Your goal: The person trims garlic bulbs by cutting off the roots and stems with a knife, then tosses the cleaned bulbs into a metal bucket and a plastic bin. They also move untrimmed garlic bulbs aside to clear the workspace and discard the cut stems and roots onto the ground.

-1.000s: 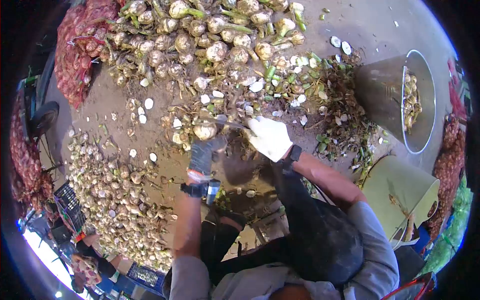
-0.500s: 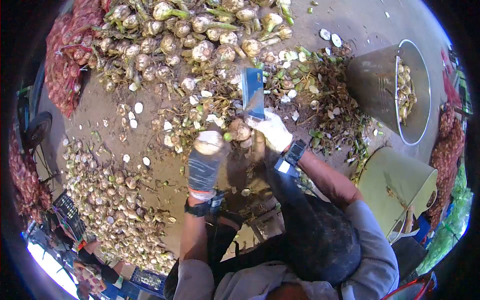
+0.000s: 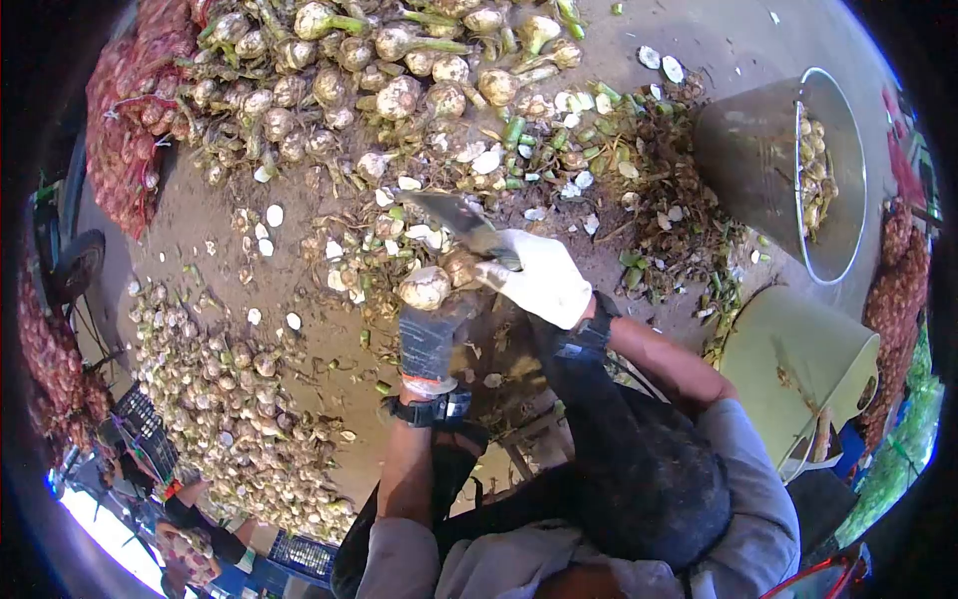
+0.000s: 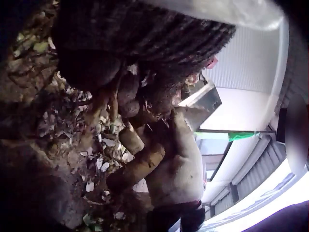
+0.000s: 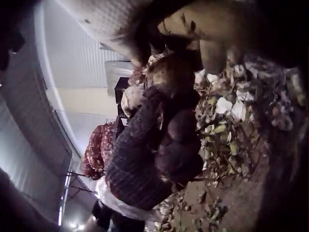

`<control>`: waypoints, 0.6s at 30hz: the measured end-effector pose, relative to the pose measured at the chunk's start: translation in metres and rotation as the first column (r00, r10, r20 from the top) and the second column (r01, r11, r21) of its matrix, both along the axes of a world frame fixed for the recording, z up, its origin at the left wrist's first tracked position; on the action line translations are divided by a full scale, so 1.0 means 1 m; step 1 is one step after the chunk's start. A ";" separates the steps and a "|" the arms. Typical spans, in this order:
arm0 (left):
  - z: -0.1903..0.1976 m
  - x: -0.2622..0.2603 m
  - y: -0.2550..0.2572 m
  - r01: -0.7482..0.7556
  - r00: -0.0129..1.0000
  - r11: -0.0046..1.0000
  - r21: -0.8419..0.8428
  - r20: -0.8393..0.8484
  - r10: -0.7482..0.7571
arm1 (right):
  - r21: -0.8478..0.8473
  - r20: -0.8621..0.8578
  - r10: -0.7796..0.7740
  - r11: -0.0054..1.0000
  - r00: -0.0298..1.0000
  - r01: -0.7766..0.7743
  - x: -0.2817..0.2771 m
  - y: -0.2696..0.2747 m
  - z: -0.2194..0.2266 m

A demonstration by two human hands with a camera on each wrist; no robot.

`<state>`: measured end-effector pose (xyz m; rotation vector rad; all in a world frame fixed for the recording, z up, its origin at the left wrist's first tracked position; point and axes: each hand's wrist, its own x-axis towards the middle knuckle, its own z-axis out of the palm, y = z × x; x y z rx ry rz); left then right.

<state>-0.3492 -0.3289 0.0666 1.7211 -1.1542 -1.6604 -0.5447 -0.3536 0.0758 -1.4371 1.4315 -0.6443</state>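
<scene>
My left hand point(image 3: 429, 339), in a dark grey glove, grips a pale garlic bulb point(image 3: 426, 288) in front of me. Just right of it, a browner garlic bulb point(image 3: 459, 268) sits between the two hands, at the right fingertips. My right hand point(image 3: 544, 278), in a white glove, holds a broad-bladed knife point(image 3: 449, 215), its blade slanting up and left beyond the bulbs. In the right wrist view the dark left glove point(image 5: 137, 150) lies close below the brown bulb point(image 5: 171, 75). The left wrist view has the white glove point(image 4: 178, 166) in front of the blade point(image 4: 205, 102).
A heap of untrimmed garlic point(image 3: 339, 90) lies ahead, trimmed bulbs point(image 3: 239, 399) at left. Cut leaves and stalks point(image 3: 669, 180) litter the floor. A metal bucket point(image 3: 743, 165) with garlic and a pale green bucket point(image 3: 788, 349) stand right. Red net sacks point(image 3: 130, 130) stand at far left.
The knife, slanted at first, stood upright half a second ago and now slants left again. My left hand, with a bulb, has come right toward the right hand.
</scene>
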 end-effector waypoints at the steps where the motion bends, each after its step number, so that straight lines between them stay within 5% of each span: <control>1: -0.004 0.004 0.007 -0.084 0.995 0.994 0.066 -0.055 0.088 | -0.099 -0.125 0.029 0.994 0.992 -0.041 -0.003 0.003 -0.001; 3: -0.004 0.004 0.009 -0.153 0.982 0.975 0.159 -0.082 0.168 | -0.234 -0.339 0.078 0.958 0.938 -0.164 -0.010 0.012 -0.006; 6: -0.011 -0.001 0.013 -0.242 0.947 0.966 0.088 -0.196 0.255 | -0.192 -0.448 0.179 0.938 0.876 -0.290 -0.015 0.018 -0.003; 15: -0.007 0.007 0.011 -0.225 0.880 0.955 0.191 -0.382 0.283 | -0.251 -0.486 0.237 0.884 0.841 -0.394 -0.021 0.009 -0.004; 18: -0.018 0.033 0.029 -0.217 0.873 0.972 0.090 -0.428 0.235 | -0.048 -0.551 0.222 0.954 0.805 -0.296 -0.034 0.009 -0.076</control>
